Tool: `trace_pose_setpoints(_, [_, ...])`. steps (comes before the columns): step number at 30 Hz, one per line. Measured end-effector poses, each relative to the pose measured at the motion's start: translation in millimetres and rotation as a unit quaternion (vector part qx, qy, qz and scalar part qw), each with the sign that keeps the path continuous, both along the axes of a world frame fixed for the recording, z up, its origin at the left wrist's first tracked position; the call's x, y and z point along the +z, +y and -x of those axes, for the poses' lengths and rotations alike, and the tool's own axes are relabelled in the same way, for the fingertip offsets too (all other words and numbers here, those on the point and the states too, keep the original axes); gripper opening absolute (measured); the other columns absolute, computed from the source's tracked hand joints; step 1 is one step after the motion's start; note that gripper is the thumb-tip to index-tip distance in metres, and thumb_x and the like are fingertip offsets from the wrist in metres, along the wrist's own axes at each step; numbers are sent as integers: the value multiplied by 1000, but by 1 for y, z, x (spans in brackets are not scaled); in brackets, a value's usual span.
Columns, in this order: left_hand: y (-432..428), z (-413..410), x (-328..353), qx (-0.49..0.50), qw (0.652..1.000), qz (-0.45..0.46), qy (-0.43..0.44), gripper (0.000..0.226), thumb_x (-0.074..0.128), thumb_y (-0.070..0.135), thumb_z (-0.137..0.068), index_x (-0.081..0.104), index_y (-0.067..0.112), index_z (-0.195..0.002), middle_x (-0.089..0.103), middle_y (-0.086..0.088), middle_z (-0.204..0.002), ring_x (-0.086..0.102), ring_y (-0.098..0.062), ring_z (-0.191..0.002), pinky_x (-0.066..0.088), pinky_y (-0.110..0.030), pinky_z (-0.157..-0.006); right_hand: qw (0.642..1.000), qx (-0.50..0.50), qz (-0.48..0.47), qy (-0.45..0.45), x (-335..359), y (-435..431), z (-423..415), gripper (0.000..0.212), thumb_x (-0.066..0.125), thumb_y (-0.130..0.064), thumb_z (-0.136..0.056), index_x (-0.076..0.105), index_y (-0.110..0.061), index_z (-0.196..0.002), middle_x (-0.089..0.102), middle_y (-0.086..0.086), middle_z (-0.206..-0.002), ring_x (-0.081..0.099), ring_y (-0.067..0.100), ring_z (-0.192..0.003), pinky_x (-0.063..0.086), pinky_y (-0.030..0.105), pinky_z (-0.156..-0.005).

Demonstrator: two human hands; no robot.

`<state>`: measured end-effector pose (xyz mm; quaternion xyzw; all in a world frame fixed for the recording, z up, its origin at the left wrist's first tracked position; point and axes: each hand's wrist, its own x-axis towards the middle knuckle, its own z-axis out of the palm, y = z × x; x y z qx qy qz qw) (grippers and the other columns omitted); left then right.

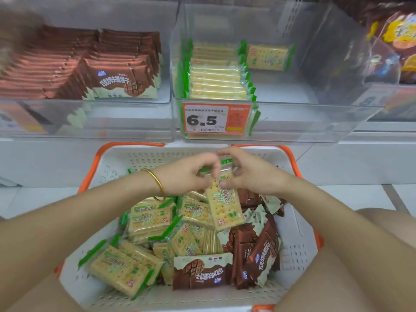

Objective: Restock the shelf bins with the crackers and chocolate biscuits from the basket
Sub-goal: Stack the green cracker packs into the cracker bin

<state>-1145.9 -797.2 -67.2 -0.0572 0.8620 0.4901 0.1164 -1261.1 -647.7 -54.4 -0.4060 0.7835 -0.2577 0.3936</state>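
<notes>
As L hand (186, 175), R hand (251, 175) pinch 1 cracker pkt (225, 210), prob. above basket (301, 224)

Free room in the cracker bin (292, 91), right of its packet row (216, 79).

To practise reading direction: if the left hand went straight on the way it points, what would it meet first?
Probably the right hand, facing it across the cracker pack both hands pinch; depth is unclear.
</notes>
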Motion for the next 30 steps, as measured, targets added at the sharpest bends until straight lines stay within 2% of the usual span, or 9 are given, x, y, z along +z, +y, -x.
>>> trace_pose_setpoints(2, [-2,-10,14,80,993,-88,9,34,62,11,-87,43,39,-95,58,-1,-103,63,-36,-71,55,-52,-77,987,-77,51,-131,12,5,-9,55,69,-10,-84,43,-17,-132,61,10,-104,66,10,-75,56,26,-63])
trace_pose_setpoints(6, [4,-25,31,109,982,-144,-58,61,81,46,-63,40,31,-106,63,2,-100,69,-17,-80,56,-43,-79,945,-193,134,-228,28,26,-27,41,67,-2,-83,47,-4,-119,67,17,-102,72,26,-82,60,37,-64])
trace_pose_setpoints(9, [12,-27,45,88,989,-113,-45,41,80,20,-72,49,20,-98,66,-2,-93,68,-21,-78,55,-49,-78,924,-235,173,-246,36,40,-31,36,69,0,-79,50,-2,-109,65,21,-108,71,30,-86,60,41,-69])
trace_pose_setpoints(14, [19,1,94,56,995,-67,52,19,67,7,-81,58,14,-96,67,-10,-90,65,-14,-75,54,-31,-70,956,-191,220,33,76,50,-9,56,83,-15,-67,56,-35,-112,59,-23,-108,60,3,-104,52,32,-90])
trace_pose_setpoints(18, [18,30,132,46,991,-2,124,17,68,10,-81,61,14,-97,70,-7,-90,67,-15,-77,56,-29,-71,959,-144,242,15,119,45,15,52,81,-18,-61,58,-26,-107,63,6,-93,64,17,-79,58,35,-72])
trace_pose_setpoints(20, [15,46,144,70,982,35,170,23,68,16,-82,59,18,-104,68,-1,-93,67,-13,-82,55,-25,-74,949,-174,262,2,130,38,38,42,77,-5,-67,55,-17,-100,63,2,-82,64,14,-71,57,32,-62])
trace_pose_setpoints(24, [-6,67,139,140,911,261,287,42,61,30,-89,49,14,-126,54,0,-116,52,-14,-108,39,-26,-95,895,-315,313,34,131,19,88,38,73,0,-78,45,-20,-92,60,6,-92,63,17,-79,54,26,-58])
trace_pose_setpoints(27, [-20,65,126,82,866,425,249,47,41,46,-88,58,13,-116,58,-8,-117,52,-30,-112,41,-44,-97,876,-378,271,128,119,-2,124,41,74,-4,-79,40,-17,-96,52,3,-98,59,18,-86,53,25,-53])
trace_pose_setpoints(30, [-24,60,117,45,841,502,197,56,27,51,-87,65,14,-105,63,-5,-110,56,-29,-106,44,-46,-94,886,-371,177,216,101,-28,157,45,78,-8,-77,39,-14,-99,43,-4,-87,51,20,-87,51,33,-59])
